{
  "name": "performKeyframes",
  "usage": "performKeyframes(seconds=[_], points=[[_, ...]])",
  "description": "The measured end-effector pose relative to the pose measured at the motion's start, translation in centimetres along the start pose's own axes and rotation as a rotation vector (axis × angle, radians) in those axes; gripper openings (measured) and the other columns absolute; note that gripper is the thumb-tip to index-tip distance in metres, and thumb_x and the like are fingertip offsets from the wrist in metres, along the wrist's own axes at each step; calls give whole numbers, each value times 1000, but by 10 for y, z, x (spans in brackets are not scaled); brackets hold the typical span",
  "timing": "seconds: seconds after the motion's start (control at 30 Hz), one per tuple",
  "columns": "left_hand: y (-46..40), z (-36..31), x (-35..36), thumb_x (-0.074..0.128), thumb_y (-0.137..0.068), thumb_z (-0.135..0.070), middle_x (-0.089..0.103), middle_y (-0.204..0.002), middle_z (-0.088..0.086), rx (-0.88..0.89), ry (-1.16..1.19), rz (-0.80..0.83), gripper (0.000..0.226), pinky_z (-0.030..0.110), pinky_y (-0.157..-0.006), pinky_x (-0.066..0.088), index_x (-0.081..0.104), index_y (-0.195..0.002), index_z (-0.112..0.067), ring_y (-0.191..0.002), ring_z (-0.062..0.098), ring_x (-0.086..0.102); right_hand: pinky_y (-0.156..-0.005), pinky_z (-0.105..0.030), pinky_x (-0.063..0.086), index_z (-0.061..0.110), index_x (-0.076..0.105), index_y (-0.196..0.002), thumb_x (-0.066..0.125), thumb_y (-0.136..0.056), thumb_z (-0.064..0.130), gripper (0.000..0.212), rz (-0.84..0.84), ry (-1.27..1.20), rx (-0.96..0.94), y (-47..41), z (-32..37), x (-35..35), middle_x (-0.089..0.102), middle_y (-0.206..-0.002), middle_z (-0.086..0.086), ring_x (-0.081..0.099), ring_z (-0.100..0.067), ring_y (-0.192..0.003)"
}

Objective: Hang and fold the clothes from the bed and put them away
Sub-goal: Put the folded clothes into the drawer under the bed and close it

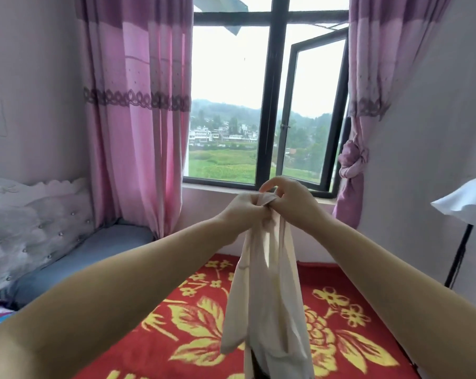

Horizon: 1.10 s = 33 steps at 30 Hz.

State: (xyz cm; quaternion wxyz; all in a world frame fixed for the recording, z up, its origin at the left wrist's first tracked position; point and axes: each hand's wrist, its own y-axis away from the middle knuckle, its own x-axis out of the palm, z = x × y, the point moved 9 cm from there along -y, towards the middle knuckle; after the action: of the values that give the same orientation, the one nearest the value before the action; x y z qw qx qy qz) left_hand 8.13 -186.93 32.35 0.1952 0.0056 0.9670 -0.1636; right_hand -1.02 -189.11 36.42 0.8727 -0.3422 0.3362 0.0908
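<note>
Left hand (243,212) and right hand (291,199) both pinch top of cream garment (266,291), held high over red floral blanket (340,310) on bed; likely so cloth hangs straight, seams findable before folding; window (269,105) ahead, pink curtain (138,105) beside it.

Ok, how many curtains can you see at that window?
2. The left curtain hangs loose beside the headboard; the right curtain is knotted near the sill. Nothing suggests more.
</note>
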Motion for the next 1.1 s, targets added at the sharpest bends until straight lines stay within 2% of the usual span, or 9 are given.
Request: performKeyframes(seconds=[0.13, 0.23, 0.4, 0.5, 0.6, 0.83, 0.93, 1.03, 1.1], points=[[-7, 3, -17, 51, -92, -14, 56, -70, 3, 1, -134, -196, 19, 28, -63, 45, 63, -79, -8, -66, 15, 51, -59, -20, 44, 17, 64, -93, 59, -93, 23, 9, -12, 171, 121, 15, -58, 0, 65, -86, 2, 56, -7, -72], [-9, 1, -43, 49, -91, -14, 56, -73, 5, -14, -69, -368, 17, 35, -67, 48, 63, -84, -7, -70, 18, 53, -63, -27, 49, 16, 64, -86, 53, -87, 15, 12, 252, 239, 382, 46, -119, 27, 71, -98, -10, 62, -17, -80], [-11, 1, -64, 50, -93, -14, 48, -66, 0, -54, 38, -320, 23, 27, -59, 38, 56, -71, -16, -65, 15, 46, -63, -20, 49, 27, 53, -121, 62, -87, 45, 39, 594, -136, 504, 89, -135, 80, 66, -111, 1, 67, -7, -92], [-9, 0, -58, 53, -91, -16, 48, -63, -1, -33, 33, -253, 27, 28, -59, 37, 54, -64, -18, -62, 14, 45, -50, -16, 42, 22, 62, -101, 61, -86, 32, 18, 566, -117, 429, 90, -120, 119, 65, -86, 4, 62, -8, -72], [-3, 3, -67, 55, -89, -16, 46, -63, -1, -35, 4, -242, 26, 28, -60, 37, 51, -64, -17, -61, 14, 45, -61, -28, 41, 11, 64, -80, 54, -81, 13, 10, 573, -76, 424, 87, -115, 145, 63, -76, -7, 56, -18, -69], [11, 13, -86, 62, -89, -17, 47, -70, -4, -25, -122, -93, 14, 16, -55, 36, 55, -77, -15, -61, 7, 43, -78, -17, 45, 30, 58, -111, 66, -84, 47, 33, 407, -293, 198, 51, -61, 149, 61, -104, 15, 57, 1, -96], [13, 3, -78, 62, -87, -15, 43, -58, -14, 62, -203, -57, 25, 10, -49, 34, 48, -67, -17, -51, 0, 39, -54, -19, 33, 17, 46, -64, 59, -88, 33, 32, 177, -288, 87, 34, -40, 149, 48, -61, 11, 40, -4, -55], [16, -2, -82, 59, -86, -11, 37, -53, -15, 119, -283, -107, 31, 7, -45, 30, 40, -63, -18, -43, -3, 34, -46, -17, 31, 16, 38, -59, 54, -84, 20, 31, 86, -227, 173, 27, -55, 148, 42, -56, 8, 35, -7, -50], [18, 1, -96, 57, -87, -11, 37, -58, -9, 124, -268, -192, 30, 9, -47, 30, 40, -64, -18, -45, -2, 33, -51, -14, 36, 16, 54, -68, 51, -83, 16, 15, 245, -60, 307, 30, -85, 158, 54, -67, 7, 49, -7, -60]])
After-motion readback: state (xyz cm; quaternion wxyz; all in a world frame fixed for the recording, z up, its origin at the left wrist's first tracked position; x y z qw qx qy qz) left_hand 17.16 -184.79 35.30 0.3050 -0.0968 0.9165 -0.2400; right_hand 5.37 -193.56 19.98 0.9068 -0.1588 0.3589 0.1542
